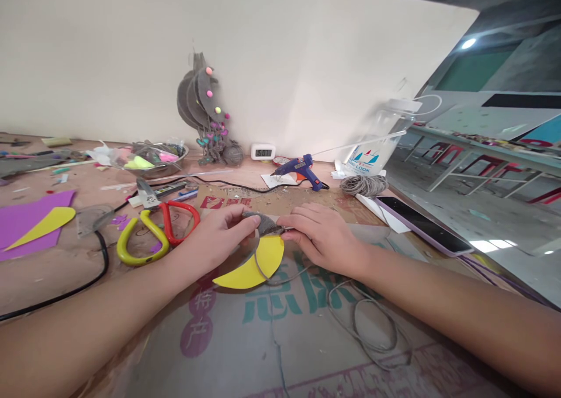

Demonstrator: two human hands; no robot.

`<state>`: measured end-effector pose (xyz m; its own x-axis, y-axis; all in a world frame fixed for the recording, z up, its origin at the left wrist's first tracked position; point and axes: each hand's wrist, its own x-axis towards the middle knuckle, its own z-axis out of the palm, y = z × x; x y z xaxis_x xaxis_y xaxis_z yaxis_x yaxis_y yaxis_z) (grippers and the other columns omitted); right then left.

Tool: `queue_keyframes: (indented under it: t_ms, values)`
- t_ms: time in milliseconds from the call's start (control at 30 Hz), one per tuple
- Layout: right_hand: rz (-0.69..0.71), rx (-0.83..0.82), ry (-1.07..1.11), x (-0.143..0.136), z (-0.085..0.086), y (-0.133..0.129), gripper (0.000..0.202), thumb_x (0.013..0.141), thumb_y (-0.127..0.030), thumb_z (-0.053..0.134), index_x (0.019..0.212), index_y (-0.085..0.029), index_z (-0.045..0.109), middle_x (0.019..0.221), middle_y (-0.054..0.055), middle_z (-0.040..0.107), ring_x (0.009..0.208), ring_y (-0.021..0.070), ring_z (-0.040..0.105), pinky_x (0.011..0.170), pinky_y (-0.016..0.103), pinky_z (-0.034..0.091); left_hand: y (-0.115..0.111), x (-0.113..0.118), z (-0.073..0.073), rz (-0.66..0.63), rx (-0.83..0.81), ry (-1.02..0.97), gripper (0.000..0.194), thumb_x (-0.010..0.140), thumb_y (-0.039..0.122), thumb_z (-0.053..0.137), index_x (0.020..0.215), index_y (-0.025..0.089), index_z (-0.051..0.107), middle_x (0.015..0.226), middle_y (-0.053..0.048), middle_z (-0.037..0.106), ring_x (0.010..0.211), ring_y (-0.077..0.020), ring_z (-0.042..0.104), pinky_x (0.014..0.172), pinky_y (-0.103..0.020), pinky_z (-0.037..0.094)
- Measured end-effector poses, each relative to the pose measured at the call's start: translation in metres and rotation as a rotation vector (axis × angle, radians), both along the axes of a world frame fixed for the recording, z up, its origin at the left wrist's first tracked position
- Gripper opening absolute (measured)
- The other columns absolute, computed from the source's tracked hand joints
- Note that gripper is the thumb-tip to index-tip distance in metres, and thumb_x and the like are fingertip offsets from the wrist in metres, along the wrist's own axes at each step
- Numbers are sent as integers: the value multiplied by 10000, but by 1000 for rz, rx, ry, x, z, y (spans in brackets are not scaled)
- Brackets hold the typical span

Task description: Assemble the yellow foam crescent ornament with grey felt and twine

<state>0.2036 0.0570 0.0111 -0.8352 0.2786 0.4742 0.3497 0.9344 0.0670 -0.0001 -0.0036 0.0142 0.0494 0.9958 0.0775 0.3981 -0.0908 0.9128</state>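
My left hand (228, 231) pinches the left side of a small grey yarn-covered piece (267, 224) near the middle of the table. At its right edge, my right hand (322, 237) is closed with thumb and fingers on the piece and its yarn. A yellow crescent (254, 267) shows just below the grey part; whether the two are joined I cannot tell. Grey yarn (368, 322) loops across the printed cardboard (228, 339) to the right, and one strand crosses the yellow crescent.
Scissors (153, 222) with red and yellow handles lie left of my left hand. Behind are a blue glue gun (302, 169), a yarn ball (363, 184), a clear bottle (377, 141) and a bowl (162, 161). A phone (423, 225) lies right; a black cable (105, 258) runs left.
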Motion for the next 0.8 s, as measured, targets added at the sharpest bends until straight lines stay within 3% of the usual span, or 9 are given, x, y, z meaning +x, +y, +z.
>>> queue_keyframes:
  t_ms: [167,300,467,633,800]
  values:
    - [-63,-155,164,2,-1,1,204,902,-269,435,1018,-156,559,841,64,622,765,160,545,676,281,412,1,-1,-4,-13,-8,-42,284,805,387,482,614,179,515,584,30,502,578,-112,470,555,-219,368]
    - [-188,-460,373,0,-1,1,262,873,-323,466,1056,-144,524,902,66,609,746,141,546,655,259,431,1,-2,-6,-3,-3,-40,284,814,395,480,634,180,523,592,42,503,564,-100,454,541,-213,345]
    - [-208,-841,291,-8,0,1,254,816,-393,524,818,-149,596,682,-5,535,588,98,447,525,212,358,1,-2,-8,-2,38,-44,290,816,405,478,639,178,516,614,33,499,621,-115,474,597,-226,370]
    - [-205,-924,276,-10,-1,-2,272,817,-395,524,732,-148,600,570,-43,407,507,70,324,458,197,270,1,-2,-7,-14,-30,-76,323,786,482,504,729,170,565,644,15,543,581,-111,476,537,-219,369]
    - [-179,-916,239,-10,-5,-5,280,827,-416,511,781,-158,609,598,-35,430,532,74,348,472,196,278,0,0,-3,-33,-108,-77,325,723,441,595,899,170,631,757,-21,629,584,-109,507,500,-205,387]
